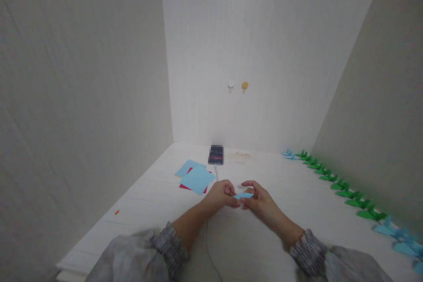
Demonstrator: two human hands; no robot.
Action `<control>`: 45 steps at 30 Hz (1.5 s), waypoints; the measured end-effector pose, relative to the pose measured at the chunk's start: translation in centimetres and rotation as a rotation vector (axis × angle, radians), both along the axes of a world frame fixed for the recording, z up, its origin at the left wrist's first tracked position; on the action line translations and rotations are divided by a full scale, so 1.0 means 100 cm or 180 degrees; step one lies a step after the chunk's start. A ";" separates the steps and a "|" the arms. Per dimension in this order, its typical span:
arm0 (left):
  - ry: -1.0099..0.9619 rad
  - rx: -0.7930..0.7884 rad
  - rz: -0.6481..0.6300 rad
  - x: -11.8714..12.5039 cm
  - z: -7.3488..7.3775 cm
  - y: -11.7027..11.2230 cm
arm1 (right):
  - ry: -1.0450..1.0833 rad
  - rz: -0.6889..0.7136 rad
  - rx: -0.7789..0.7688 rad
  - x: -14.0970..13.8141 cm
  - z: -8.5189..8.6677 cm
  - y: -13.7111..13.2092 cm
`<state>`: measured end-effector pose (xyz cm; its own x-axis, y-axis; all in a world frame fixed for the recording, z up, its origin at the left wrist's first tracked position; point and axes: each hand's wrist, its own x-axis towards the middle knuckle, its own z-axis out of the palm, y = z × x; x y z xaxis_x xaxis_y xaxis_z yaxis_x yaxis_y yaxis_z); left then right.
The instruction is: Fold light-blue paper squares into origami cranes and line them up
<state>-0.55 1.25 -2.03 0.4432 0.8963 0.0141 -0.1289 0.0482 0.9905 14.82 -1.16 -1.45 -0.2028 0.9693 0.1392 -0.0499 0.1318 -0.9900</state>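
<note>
A small folded piece of light blue paper (pixel 243 195) is pinched between both my hands just above the white table (pixel 158 202). My left hand (pixel 222 194) grips its left end with curled fingers. My right hand (pixel 259 198) holds its right end, thumb and fingers closed on it. Both forearms wear grey patterned sleeves.
A loose stack of light blue and red paper squares (pixel 195 177) lies to the left beyond my hands. A dark phone (pixel 216 154) with a cable stands at the back. Green folded paper figures (pixel 343 189) and blue ones (pixel 396 233) line the right wall. Two hooks (pixel 238 86) hang on the back wall.
</note>
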 end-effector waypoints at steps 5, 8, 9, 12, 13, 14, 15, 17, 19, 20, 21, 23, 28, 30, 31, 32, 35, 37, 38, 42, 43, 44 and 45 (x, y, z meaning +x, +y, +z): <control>-0.0186 -0.0178 -0.0189 0.000 0.001 -0.001 | -0.0041 -0.0221 0.0067 0.002 0.007 -0.003; -0.0114 -0.0057 -0.0198 -0.001 0.005 -0.002 | -0.0008 -0.0232 0.0033 0.001 0.011 -0.004; -0.0086 0.0019 -0.0165 -0.001 0.006 -0.003 | 0.0007 -0.0228 0.0024 0.001 0.012 -0.005; -0.0022 0.0205 -0.0054 -0.001 0.009 -0.004 | 0.0062 -0.0222 0.0025 0.000 0.013 -0.006; -0.0016 0.0241 -0.0026 0.000 0.010 -0.004 | 0.0064 -0.0230 0.0032 0.000 0.013 -0.007; -0.0018 0.0265 -0.0009 0.000 0.011 -0.005 | 0.0063 -0.0237 0.0037 0.000 0.014 -0.008; -0.0034 0.0279 0.0006 0.001 0.011 -0.005 | 0.0064 -0.0240 0.0047 -0.001 0.014 -0.008; -0.0080 0.0293 0.0025 0.001 0.013 -0.006 | 0.0064 -0.0249 0.0052 -0.002 0.016 -0.009; -0.0100 0.0291 0.0028 0.001 0.013 -0.006 | 0.0049 -0.0251 0.0042 -0.002 0.017 -0.010; -0.0093 0.0288 0.0022 0.000 0.012 -0.006 | 0.0020 -0.0235 0.0035 -0.003 0.017 -0.010; -0.0075 0.0287 0.0009 0.000 0.012 -0.005 | -0.0018 -0.0194 0.0015 -0.003 0.017 -0.010; -0.0026 0.0304 -0.0024 -0.001 0.009 -0.004 | -0.0082 -0.0044 -0.0055 -0.003 0.015 -0.009; 0.0068 0.0302 -0.0146 -0.002 0.005 -0.003 | -0.0123 0.0203 -0.0129 -0.002 0.009 -0.006; 0.0025 0.0316 -0.0190 -0.002 0.006 -0.003 | -0.0075 0.0206 -0.0133 -0.001 0.008 -0.007; 0.0002 0.0334 -0.0204 -0.001 0.006 -0.003 | -0.0043 0.0201 -0.0140 -0.001 0.009 -0.007; -0.0017 0.0353 -0.0217 -0.001 0.007 -0.004 | -0.0009 0.0186 -0.0139 -0.001 0.010 -0.008; -0.0127 0.0383 -0.0261 -0.001 0.010 -0.005 | 0.0098 0.0142 -0.0103 0.000 0.014 -0.010; -0.0239 0.0379 -0.0303 -0.002 0.012 -0.006 | 0.0186 0.0127 -0.0088 0.001 0.016 -0.011; -0.0286 0.0368 -0.0330 -0.003 0.012 -0.007 | 0.0228 0.0124 -0.0098 0.001 0.017 -0.011; -0.0297 0.0260 -0.0431 -0.007 0.016 -0.010 | 0.0326 0.0111 -0.0137 0.004 0.017 -0.012; -0.0273 0.0220 -0.0445 -0.007 0.017 -0.010 | 0.0332 0.0103 -0.0144 0.004 0.017 -0.012; -0.0248 0.0181 -0.0449 -0.007 0.017 -0.010 | 0.0334 0.0098 -0.0157 0.005 0.017 -0.011; -0.0222 0.0144 -0.0442 -0.007 0.017 -0.010 | 0.0332 0.0085 -0.0169 0.005 0.016 -0.011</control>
